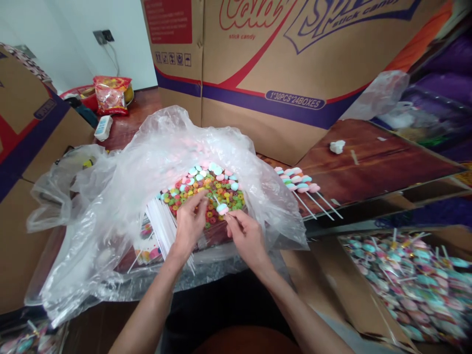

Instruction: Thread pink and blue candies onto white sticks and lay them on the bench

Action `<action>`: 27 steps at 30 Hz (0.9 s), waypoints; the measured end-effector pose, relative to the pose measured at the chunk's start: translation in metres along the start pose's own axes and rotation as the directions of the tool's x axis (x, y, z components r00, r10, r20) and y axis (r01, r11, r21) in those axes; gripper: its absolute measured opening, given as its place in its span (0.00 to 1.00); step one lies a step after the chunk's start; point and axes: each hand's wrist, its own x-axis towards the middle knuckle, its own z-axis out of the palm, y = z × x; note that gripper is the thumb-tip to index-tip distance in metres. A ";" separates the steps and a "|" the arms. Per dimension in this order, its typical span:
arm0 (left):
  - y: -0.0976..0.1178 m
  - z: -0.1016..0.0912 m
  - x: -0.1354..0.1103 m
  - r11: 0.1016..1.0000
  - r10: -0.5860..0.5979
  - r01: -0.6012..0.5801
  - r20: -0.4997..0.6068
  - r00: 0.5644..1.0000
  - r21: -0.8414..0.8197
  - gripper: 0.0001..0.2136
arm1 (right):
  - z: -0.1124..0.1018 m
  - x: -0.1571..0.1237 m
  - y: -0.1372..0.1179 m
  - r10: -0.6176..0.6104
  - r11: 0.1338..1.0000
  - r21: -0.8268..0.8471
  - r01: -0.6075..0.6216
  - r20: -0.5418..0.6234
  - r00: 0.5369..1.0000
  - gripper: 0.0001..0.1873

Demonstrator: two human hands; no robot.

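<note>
My right hand (245,236) pinches a pink, white and blue marshmallow (222,209) with a thin white stick (216,200) poking out toward the upper left. To its left, my left hand (191,216) hovers over the candies with thumb and fingers bent together; whether anything is between them is hidden. Beneath both hands lie many small ring-shaped gummy candies (221,189) in green, yellow and red. Pink and blue marshmallows (193,171) are heaped behind them, partly under a clear plastic sheet (169,132). A bundle of white sticks (160,226) lies beside my left wrist.
Several filled candy skewers (298,182) lie at the table's right. Large cardboard boxes (254,110) stand behind and at the left. An open carton (354,290) of wrapped candy sticks sits at lower right. A red snack bag (111,93) and crumpled tissue (337,146) rest on the table.
</note>
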 end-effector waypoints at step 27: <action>-0.012 -0.005 0.008 0.914 -0.195 0.196 0.040 0.980 -0.355 0.11 | 0.002 -0.010 -0.003 -0.017 1.000 0.018 0.016 0.066 0.998 0.15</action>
